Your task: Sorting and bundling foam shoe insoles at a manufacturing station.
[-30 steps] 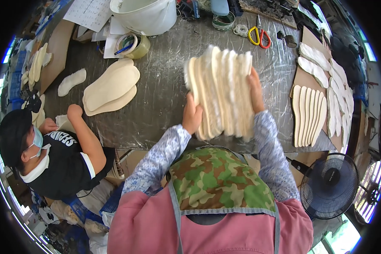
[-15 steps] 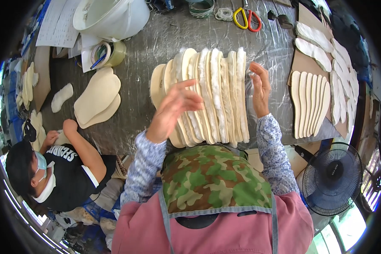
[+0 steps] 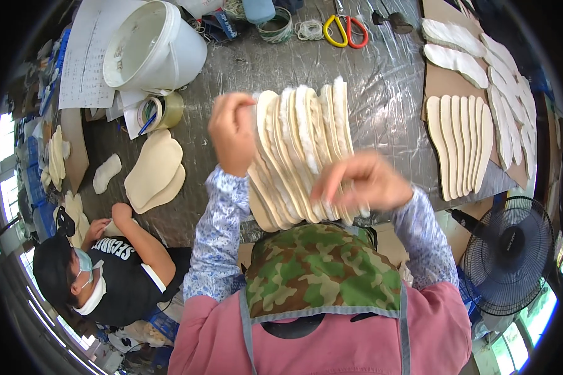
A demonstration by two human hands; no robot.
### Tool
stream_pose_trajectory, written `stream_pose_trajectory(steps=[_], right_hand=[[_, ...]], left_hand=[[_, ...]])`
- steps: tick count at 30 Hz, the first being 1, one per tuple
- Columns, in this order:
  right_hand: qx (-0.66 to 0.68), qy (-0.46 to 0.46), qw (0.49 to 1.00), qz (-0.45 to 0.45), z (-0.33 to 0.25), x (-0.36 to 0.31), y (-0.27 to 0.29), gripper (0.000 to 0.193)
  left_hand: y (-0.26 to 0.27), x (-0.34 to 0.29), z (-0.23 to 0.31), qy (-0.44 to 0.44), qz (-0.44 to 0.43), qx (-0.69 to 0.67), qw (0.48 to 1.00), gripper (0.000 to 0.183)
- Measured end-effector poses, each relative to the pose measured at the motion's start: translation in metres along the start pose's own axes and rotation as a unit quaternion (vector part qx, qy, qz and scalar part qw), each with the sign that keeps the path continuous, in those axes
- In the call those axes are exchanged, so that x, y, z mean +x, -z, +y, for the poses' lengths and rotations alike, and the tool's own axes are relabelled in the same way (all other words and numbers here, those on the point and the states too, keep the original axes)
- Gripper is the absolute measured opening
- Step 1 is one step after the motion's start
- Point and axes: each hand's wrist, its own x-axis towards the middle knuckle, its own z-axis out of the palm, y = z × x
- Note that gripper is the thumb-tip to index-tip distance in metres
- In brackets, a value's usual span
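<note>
A row of cream insoles (image 3: 270,131) with white fleecy linings stands on edge in front of me, overlapping like leaning cards. My left hand (image 3: 233,132) is at the row's far left end, its fingers curled in against the outermost insoles. Whether it grips one is hidden by the hand itself. Over the near right part of the row is my right hand (image 3: 364,181), bent at the fingers and smeared by motion, so its hold cannot be made out. Both forearms wear blue-flowered sleeves.
Loose insoles (image 3: 153,164) lie left, near a white bucket (image 3: 184,53) and tape roll (image 3: 174,109). Scissors (image 3: 336,32) are at the back. More insoles (image 3: 458,140) and fleece pieces (image 3: 456,62) lie right, above a fan (image 3: 510,250). A co-worker (image 3: 116,262) sits left.
My left hand has moved from over the row to its far left end. My right hand has come down and leftward over the row's near right side. The whole view has shifted slightly.
</note>
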Motion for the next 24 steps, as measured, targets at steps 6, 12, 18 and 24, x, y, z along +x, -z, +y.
stream_pose_trajectory(steps=[6, 12, 18, 24], right_hand=[[-0.512, -0.077, 0.766, 0.381, 0.037, -0.027, 0.054, 0.026], [-0.489, -0.084, 0.824, 0.271, 0.053, -0.015, 0.098, 0.080], [-0.530, -0.027, 0.829, 0.176, 0.075, 0.025, 0.118, 0.092], [-0.368, -0.158, 0.899, 0.180, 0.080, 0.034, 0.119, 0.099]], left_hand=[[0.060, -0.085, 0.018, -0.202, -0.258, 0.069, 0.942, 0.043], [0.068, -0.079, -0.006, -0.096, -0.156, 0.232, 0.955, 0.049], [0.039, -0.076, -0.078, 0.119, -0.137, 0.192, 0.965, 0.079], [0.032, -0.059, -0.075, 0.174, -0.121, -0.136, 0.968, 0.093]])
